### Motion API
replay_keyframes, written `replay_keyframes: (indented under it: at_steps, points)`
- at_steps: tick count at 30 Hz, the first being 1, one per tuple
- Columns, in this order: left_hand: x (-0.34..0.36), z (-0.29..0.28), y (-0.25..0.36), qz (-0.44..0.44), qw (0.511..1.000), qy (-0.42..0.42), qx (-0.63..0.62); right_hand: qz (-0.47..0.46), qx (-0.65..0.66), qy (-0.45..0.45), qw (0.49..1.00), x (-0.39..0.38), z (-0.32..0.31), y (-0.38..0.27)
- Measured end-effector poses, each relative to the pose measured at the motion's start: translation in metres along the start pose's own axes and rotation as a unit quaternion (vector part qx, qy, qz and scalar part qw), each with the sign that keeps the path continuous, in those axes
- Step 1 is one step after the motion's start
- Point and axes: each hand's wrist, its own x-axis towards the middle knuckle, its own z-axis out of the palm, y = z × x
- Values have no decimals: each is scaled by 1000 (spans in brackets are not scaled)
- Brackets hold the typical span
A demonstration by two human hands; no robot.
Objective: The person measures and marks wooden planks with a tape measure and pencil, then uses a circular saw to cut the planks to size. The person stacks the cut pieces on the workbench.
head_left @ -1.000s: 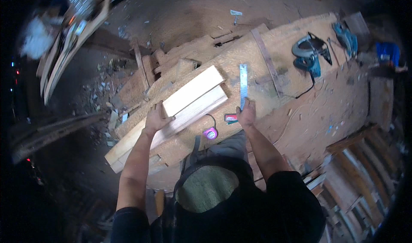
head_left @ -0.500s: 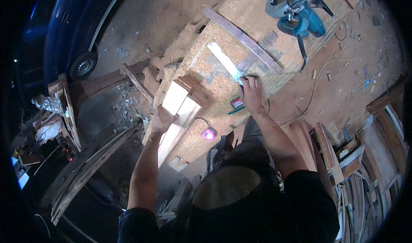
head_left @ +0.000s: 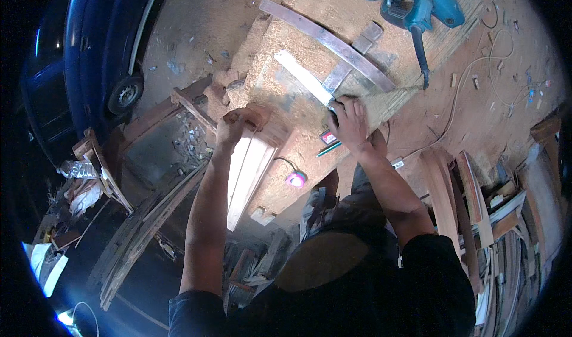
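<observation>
Pale wooden boards (head_left: 245, 167) lie side by side in a stack on the sawdust-covered workbench. My left hand (head_left: 236, 124) is curled over the far end of the stack, gripping it there; its fingertips are partly hidden. To the right, my right hand (head_left: 350, 119) is closed over the near end of a flat metal straightedge (head_left: 302, 77), which lies slanting across the bench. Close by my right wrist are a small red-and-dark box (head_left: 328, 137) and a green pencil (head_left: 329, 149). A pink tape measure (head_left: 295, 178) sits right of the boards.
A long metal bar (head_left: 328, 41) crosses a shorter metal piece beyond the straightedge. A teal power saw (head_left: 420, 9) stands at the far right of the bench. Wood offcuts (head_left: 459, 200) are piled at the right, with a cable (head_left: 450, 116) on the ground. A blue vehicle (head_left: 98, 45) stands at the left.
My left hand has slid from the side of the boards to their far end. My right hand stays at the straightedge's near end, its fingers more curled. The whole view has shifted slightly.
</observation>
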Motion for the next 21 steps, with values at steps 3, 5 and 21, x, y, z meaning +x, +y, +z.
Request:
replay_keyframes:
  at_steps: [3, 5, 21]
  points:
    - [3, -10, -46, -52, 997, 14, 58, 4, 9, -9, 1000, -3, 4, 2]
    - [1, -19, -56, -50, 997, -16, 54, 8, 9, -3, 1000, -3, 9, 4]
    - [-2, -33, -67, -79, 994, 39, 68, 7, 24, 30, 999, 1, 5, 3]
